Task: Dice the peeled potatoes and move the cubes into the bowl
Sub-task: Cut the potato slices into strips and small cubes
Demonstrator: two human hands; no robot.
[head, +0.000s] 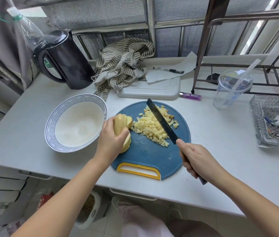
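Note:
A round blue cutting board (149, 154) with a yellow handle lies on the white table. A heap of small potato cubes (152, 127) covers its far middle. My left hand (111, 139) grips a stack of peeled potato slices (120, 123) at the board's left edge. My right hand (198, 159) holds the handle of a dark-bladed knife (162, 121), whose blade slants over the cube heap toward the far left. A white bowl (51, 124) with a blue patterned rim stands left of the board, with no cubes in it.
A black kettle (65, 60) and a striped cloth (123, 65) sit at the back. A white lid (152, 89), a pen (168, 70) on paper and a purple lighter (191, 96) lie behind the board. A plastic cup with a straw (231, 89) and a glass tray (275, 120) stand right.

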